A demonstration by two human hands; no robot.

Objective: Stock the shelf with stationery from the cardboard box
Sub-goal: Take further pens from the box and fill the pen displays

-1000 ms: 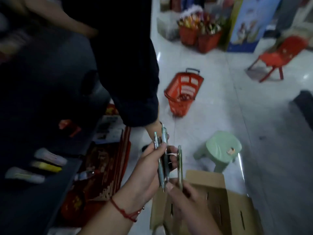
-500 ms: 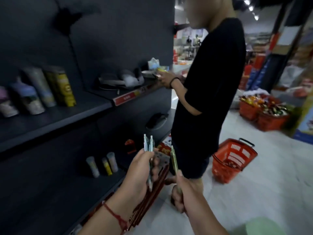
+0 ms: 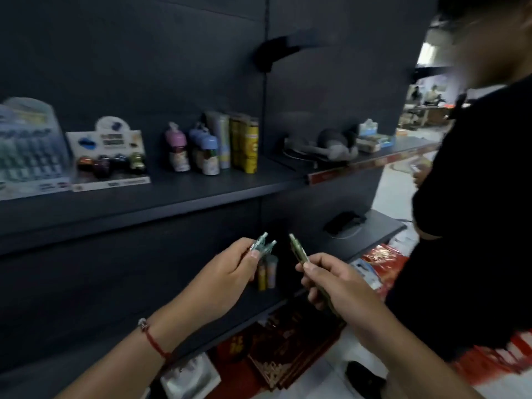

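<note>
From the head camera we can read no label on the dark shelf (image 3: pixel 184 191) — the print is blurred. A display box (image 3: pixel 108 156) holds small dark items. Our left hand (image 3: pixel 227 272) pinches two pens (image 3: pixel 263 244); our right hand (image 3: pixel 334 283) grips one pen (image 3: pixel 298 250). The cardboard box has left our view since a second ago.

We see two bare forearms entering from the bottom of the frame, no sleeves on either. The left wrist carries a thin red string bracelet (image 3: pixel 155 345) with a small silvery bead at its upper end, lower left of the frame. The left hand (image 3: pixel 227 272) and right hand (image 3: pixel 339 286) are bare: no rings, no gloves, no watch. Nails short.
</note>
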